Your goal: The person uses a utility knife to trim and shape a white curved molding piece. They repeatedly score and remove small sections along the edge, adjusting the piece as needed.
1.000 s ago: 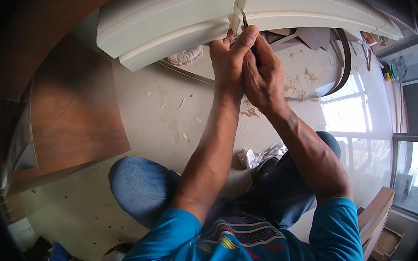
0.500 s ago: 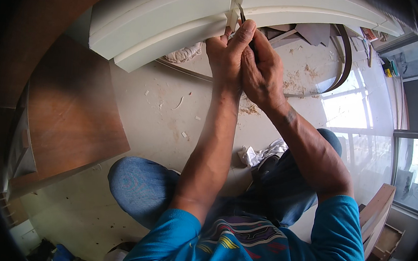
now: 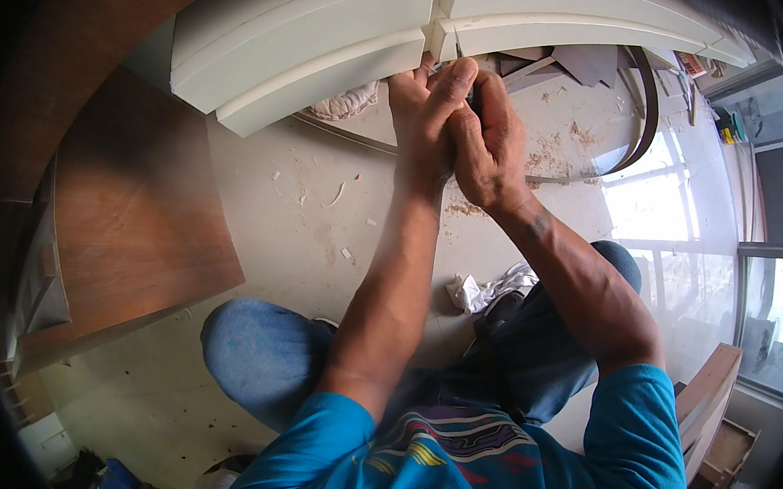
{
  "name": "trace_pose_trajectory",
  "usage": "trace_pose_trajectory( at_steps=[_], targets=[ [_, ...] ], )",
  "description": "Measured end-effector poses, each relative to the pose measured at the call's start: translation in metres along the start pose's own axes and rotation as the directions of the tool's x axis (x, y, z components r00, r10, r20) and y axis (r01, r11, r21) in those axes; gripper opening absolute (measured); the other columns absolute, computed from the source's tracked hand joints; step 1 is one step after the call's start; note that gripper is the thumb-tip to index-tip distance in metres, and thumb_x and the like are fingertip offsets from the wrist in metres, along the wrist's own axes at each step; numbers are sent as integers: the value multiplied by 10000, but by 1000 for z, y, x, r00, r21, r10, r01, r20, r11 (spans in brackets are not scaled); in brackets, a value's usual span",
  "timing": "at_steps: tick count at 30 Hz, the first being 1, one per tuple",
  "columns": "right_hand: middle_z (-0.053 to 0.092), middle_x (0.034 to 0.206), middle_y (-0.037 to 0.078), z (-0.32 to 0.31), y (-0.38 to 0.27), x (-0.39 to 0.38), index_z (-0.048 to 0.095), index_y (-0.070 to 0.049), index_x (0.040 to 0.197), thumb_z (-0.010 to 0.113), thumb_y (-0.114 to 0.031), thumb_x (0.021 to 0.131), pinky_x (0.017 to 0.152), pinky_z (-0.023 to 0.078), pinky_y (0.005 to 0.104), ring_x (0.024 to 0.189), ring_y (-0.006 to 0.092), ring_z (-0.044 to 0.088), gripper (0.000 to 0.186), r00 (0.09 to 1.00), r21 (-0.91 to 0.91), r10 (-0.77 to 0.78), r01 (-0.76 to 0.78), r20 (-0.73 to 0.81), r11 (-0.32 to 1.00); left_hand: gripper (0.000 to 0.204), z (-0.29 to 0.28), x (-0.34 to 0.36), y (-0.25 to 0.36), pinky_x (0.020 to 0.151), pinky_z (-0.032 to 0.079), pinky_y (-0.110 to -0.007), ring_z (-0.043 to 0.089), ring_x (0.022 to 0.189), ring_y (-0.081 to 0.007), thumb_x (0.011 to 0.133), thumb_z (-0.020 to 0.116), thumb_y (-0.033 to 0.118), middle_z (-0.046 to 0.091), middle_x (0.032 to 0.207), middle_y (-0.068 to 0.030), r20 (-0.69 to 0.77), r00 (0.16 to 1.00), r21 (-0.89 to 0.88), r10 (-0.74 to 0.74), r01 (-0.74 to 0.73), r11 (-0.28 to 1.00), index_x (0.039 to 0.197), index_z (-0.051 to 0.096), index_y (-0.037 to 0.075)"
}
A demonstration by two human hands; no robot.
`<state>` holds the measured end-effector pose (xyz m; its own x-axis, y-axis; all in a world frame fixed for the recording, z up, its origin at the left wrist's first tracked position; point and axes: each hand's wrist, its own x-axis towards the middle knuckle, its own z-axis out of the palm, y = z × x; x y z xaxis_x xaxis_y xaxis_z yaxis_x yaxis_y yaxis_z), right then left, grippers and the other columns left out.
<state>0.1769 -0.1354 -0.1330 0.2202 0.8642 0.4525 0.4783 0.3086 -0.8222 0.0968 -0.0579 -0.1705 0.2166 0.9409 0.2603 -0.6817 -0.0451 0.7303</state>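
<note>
My right hand (image 3: 491, 147) is closed round the dark handle of a slim hand tool (image 3: 458, 46). Its thin metal tip points up at the edge of a white panel; the exact kind of tool cannot be made out. Pressed against the right hand is my left hand (image 3: 420, 118), thumb bent over beside the tool and fingers curled just under the panel edge. What those left fingers hold is hidden. Above both hands runs the white cabinet piece (image 3: 319, 50), with raised edges and a narrow vertical gap between its left and right sections.
A brown wooden board (image 3: 136, 215) lies to the left. Beyond my hands, a dark curved strip (image 3: 645, 117) loops over the pale floor (image 3: 311, 211) among shavings and offcuts. A white cloth (image 3: 472, 292) is by my foot; windows (image 3: 777, 312) stand at the right.
Both hands have drawn a little toward me, and the tool tip has come down from the gap to the lower panel edge. The white cabinet piece has barely moved.
</note>
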Motion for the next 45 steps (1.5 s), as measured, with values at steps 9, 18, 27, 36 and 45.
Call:
trace_pose_trajectory(
  at_steps=[9, 18, 27, 36, 45],
  targets=[
    [650, 971, 319, 10, 2, 8, 523, 23, 1148, 487, -292, 1108, 801, 523, 544, 903, 538, 652, 319, 998, 35, 61, -61, 0, 997, 760, 7, -1, 12, 1121, 445, -392, 571, 1270, -227, 895, 878, 283, 604, 1354, -178, -40, 997, -8, -61, 60, 998, 1448, 522, -98],
    [658, 909, 329, 8, 1, 10, 512, 17, 1118, 514, -309, 1116, 762, 517, 561, 860, 553, 656, 327, 998, 31, 70, -70, 3, 997, 520, 14, -4, 17, 943, 440, -306, 571, 1049, -152, 960, 825, 295, 597, 1161, -102, -50, 997, -28, -59, 58, 998, 1246, 568, -55],
    [675, 968, 347, 11, 0, 9, 525, 36, 1199, 512, -329, 1120, 805, 527, 566, 926, 557, 669, 374, 997, -7, 80, -80, -21, 997, 412, 15, -5, 21, 789, 420, -278, 543, 861, -107, 989, 802, 351, 597, 973, -41, -44, 997, 42, -63, 65, 997, 963, 617, -16],
    [679, 975, 348, 14, 5, 9, 518, 27, 1206, 499, -342, 1129, 807, 526, 572, 930, 563, 666, 377, 997, 8, 69, -69, -30, 998, 481, 21, -7, 30, 600, 330, -273, 432, 653, -54, 1024, 748, 411, 468, 710, 75, -35, 998, 137, -57, 62, 989, 709, 499, 145],
    [665, 952, 342, 12, 11, 13, 509, 14, 1116, 497, -342, 1129, 787, 515, 579, 912, 568, 653, 357, 998, 10, 59, -59, -10, 998, 291, 15, -3, 23, 722, 455, -251, 558, 788, -67, 990, 821, 271, 636, 893, 17, -59, 993, 18, -100, 101, 995, 992, 715, 0]
  ],
)
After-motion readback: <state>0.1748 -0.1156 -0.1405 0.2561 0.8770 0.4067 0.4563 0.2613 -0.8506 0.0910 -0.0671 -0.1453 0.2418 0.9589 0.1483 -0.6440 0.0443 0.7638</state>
